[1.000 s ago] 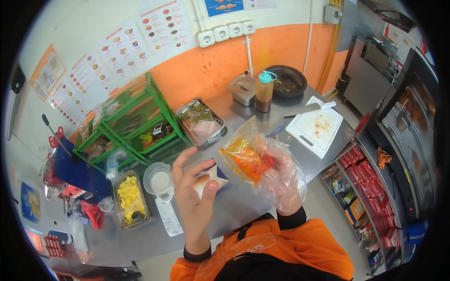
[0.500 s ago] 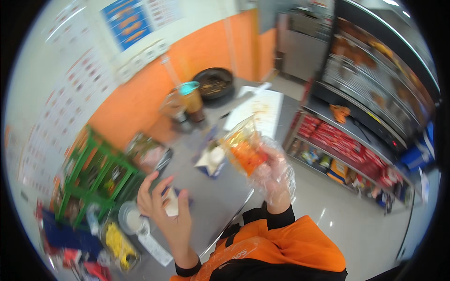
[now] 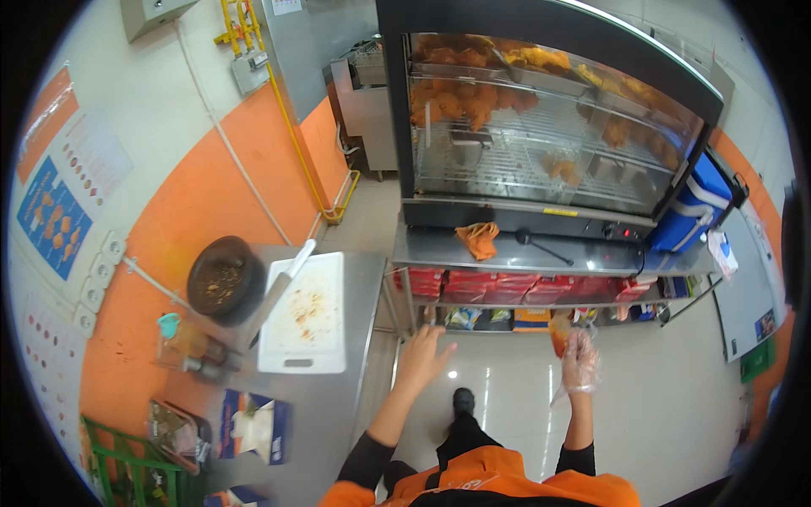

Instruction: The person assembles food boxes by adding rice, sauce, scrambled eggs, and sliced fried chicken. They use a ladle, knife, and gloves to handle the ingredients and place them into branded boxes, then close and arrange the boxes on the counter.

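Observation:
My right hand (image 3: pixel 581 365), in a clear plastic glove, is closed on a small clear bag (image 3: pixel 559 331) with orange-red contents, held out over the floor in front of the shelves. My left hand (image 3: pixel 424 359) is bare and holds nothing. Its fingers are apart, and it hangs in the air just past the right edge of the steel table (image 3: pixel 355 338). On that table lies a white cutting board (image 3: pixel 312 346) strewn with brown crumbs, and a large knife (image 3: pixel 283 283) rests across its left edge.
Ahead stands a glass warming cabinet (image 3: pixel 541 152) holding fried chicken, on a steel stand with red packages (image 3: pixel 524 287) below. An orange cloth (image 3: pixel 478 241) lies before it. A dark stone bowl (image 3: pixel 224 279), sauce bottles (image 3: pixel 198 342) and an opened blue-and-white paper box (image 3: pixel 253 427) are on the table.
I have turned right, away from the table toward the warming cabinet. The bag has come along in my right hand. My left hand has left its place over the paper boxes.

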`<action>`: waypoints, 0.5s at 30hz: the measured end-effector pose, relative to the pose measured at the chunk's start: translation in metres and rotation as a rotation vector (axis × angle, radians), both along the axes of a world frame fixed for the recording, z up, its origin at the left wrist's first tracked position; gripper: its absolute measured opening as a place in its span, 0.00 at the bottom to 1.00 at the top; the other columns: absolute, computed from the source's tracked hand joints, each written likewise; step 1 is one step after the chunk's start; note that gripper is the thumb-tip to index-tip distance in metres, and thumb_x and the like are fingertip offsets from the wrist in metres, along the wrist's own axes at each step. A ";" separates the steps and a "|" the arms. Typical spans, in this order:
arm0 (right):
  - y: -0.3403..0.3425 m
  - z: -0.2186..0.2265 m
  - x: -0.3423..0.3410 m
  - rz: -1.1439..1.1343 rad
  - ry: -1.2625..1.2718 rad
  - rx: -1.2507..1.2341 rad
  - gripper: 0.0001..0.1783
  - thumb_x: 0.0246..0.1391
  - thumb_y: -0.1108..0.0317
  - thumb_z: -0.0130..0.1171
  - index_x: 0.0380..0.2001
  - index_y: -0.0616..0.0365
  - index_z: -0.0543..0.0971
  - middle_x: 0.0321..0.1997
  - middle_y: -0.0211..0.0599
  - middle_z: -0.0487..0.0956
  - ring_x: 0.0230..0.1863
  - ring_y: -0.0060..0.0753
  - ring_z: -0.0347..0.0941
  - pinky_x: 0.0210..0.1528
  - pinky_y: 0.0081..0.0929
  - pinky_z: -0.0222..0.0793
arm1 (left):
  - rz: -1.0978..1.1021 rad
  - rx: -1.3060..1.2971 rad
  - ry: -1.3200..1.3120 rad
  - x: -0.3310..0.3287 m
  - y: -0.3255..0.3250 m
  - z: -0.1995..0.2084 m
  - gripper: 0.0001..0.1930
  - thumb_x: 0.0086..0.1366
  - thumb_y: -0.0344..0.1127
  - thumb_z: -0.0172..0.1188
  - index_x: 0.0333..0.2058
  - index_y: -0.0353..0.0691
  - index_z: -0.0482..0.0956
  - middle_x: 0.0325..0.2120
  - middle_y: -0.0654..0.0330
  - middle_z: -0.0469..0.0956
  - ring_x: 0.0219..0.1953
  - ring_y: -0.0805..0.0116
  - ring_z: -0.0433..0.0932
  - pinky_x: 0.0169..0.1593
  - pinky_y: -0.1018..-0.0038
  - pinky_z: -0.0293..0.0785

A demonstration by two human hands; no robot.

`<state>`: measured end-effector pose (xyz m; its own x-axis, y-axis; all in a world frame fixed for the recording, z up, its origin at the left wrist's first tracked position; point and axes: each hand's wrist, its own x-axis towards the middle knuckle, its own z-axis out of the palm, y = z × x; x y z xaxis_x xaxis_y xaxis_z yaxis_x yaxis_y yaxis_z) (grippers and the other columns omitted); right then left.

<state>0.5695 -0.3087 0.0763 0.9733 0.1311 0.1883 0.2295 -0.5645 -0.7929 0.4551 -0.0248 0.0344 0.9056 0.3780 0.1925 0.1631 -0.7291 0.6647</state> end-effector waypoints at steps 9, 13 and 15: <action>-0.014 -0.009 0.068 0.245 0.109 -0.241 0.13 0.61 0.65 0.48 0.28 0.63 0.74 0.25 0.48 0.75 0.27 0.48 0.72 0.31 0.37 0.66 | 0.364 0.137 0.027 0.280 0.049 -0.090 0.25 0.49 0.52 0.67 0.36 0.39 0.72 0.34 0.55 0.74 0.36 0.57 0.78 0.38 0.62 0.73; -0.049 -0.045 0.131 0.243 0.333 -0.877 0.42 0.48 0.31 0.55 0.60 0.46 0.67 0.58 0.47 0.69 0.44 0.50 0.76 0.42 0.45 0.72 | 0.481 0.208 -0.084 0.309 0.037 -0.133 0.05 0.56 0.34 0.53 0.26 0.44 0.77 0.26 0.59 0.79 0.34 0.61 0.78 0.39 0.63 0.69; -0.015 -0.048 0.147 0.482 -0.074 -0.617 0.21 0.57 0.49 0.55 0.46 0.51 0.73 0.39 0.43 0.74 0.33 0.40 0.75 0.34 0.36 0.71 | 0.488 0.221 -0.130 0.301 0.042 -0.130 0.06 0.55 0.32 0.53 0.23 0.43 0.78 0.27 0.59 0.77 0.36 0.60 0.76 0.41 0.62 0.68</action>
